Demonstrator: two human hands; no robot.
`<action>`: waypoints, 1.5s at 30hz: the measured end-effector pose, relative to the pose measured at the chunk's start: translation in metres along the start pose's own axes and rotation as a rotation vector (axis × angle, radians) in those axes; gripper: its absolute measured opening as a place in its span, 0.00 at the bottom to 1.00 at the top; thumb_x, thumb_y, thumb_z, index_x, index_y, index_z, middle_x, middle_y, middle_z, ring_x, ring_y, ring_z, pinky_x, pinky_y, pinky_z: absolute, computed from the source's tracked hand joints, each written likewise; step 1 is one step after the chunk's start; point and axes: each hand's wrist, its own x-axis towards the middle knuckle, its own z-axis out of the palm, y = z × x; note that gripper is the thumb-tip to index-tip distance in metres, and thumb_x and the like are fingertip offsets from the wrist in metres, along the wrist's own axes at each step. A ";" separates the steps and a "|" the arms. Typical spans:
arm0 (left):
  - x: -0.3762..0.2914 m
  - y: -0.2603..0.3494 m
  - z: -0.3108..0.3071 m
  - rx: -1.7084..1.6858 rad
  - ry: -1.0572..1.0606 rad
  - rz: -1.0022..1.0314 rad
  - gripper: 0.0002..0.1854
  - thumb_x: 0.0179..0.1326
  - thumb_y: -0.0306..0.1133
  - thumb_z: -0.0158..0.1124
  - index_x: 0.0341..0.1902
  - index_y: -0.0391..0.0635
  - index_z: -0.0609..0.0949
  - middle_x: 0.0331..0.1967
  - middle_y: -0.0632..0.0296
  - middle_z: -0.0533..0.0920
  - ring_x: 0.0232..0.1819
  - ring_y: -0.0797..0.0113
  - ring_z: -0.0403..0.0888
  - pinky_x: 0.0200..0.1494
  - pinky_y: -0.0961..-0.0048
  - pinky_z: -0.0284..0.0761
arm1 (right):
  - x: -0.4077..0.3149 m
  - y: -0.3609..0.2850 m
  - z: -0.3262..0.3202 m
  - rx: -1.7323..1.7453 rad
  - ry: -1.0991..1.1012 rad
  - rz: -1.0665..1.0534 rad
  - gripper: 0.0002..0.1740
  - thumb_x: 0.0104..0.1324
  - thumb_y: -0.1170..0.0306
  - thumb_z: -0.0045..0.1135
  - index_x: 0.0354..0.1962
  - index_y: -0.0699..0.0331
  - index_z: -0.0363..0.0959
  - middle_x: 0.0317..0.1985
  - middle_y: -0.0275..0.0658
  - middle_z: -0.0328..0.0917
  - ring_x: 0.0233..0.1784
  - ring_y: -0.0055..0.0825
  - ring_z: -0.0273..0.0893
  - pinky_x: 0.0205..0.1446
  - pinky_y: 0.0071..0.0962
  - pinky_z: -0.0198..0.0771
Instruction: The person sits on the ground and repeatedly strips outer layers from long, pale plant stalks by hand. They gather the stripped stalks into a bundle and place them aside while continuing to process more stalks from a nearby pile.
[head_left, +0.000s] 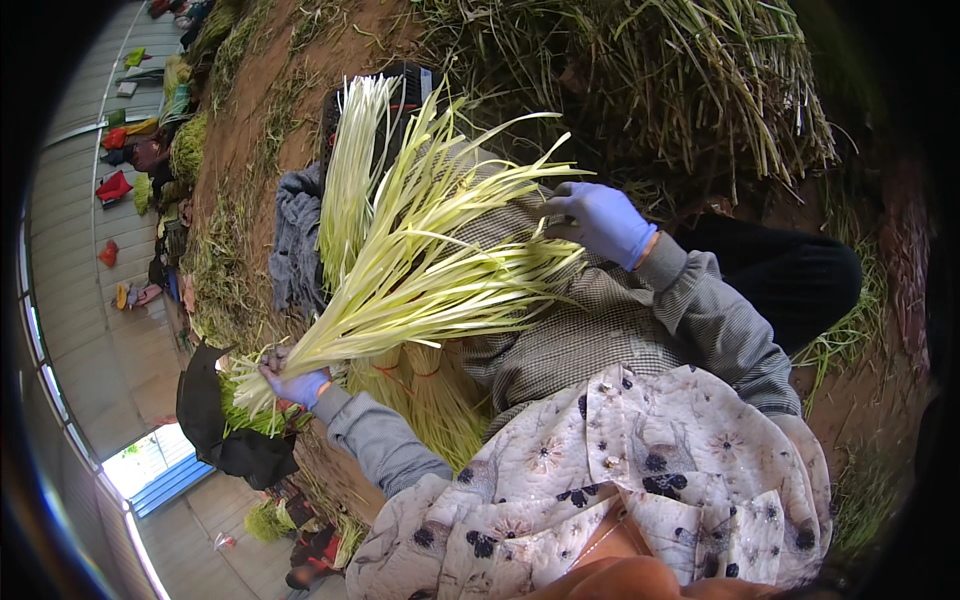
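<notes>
My left hand (296, 382), in a purple glove, grips a big bunch of pale yellow leafy stalks, which look like blanched chives (420, 277), near their white lower ends. The leaves fan out over my checked apron (600, 315) toward the right. Close to the leaf tips is my gloved right hand (604, 221), its fingers bent and apart, with nothing visible in its grasp. A second bundle of whitish stalks (356, 180) lies beyond, on a black plastic crate (411, 82). Below the held bunch are tied bundles (439, 397) with red bands, partly hidden.
A large heap of grassy stalks (720, 82) rises at upper right. Grey cloth (295, 240) lies beside the crate. Black material (206, 405) is past my left hand, near green leaves (247, 405). Leaf litter covers the earth floor (247, 112). Another person (311, 562) is at lower left.
</notes>
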 end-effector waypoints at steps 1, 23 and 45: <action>0.001 0.000 -0.001 -0.049 -0.010 -0.031 0.12 0.62 0.40 0.49 0.25 0.49 0.70 0.15 0.73 0.64 0.19 0.75 0.66 0.29 0.76 0.70 | 0.003 -0.007 0.009 0.095 0.099 -0.101 0.13 0.54 0.63 0.56 0.37 0.55 0.76 0.29 0.37 0.74 0.36 0.34 0.73 0.42 0.29 0.69; -0.013 -0.003 0.000 -0.256 -0.249 -0.069 0.10 0.61 0.39 0.50 0.28 0.47 0.70 0.16 0.73 0.64 0.20 0.77 0.66 0.30 0.77 0.70 | -0.011 -0.089 0.026 0.053 -0.329 -0.572 0.18 0.53 0.62 0.56 0.42 0.57 0.70 0.45 0.36 0.72 0.46 0.34 0.71 0.52 0.34 0.64; -0.016 -0.012 0.000 -0.341 -0.367 -0.076 0.09 0.61 0.39 0.50 0.30 0.47 0.70 0.18 0.72 0.66 0.20 0.79 0.65 0.31 0.77 0.71 | 0.041 -0.087 0.001 -0.142 0.214 -0.513 0.21 0.52 0.60 0.56 0.43 0.58 0.69 0.45 0.40 0.71 0.51 0.38 0.67 0.54 0.37 0.61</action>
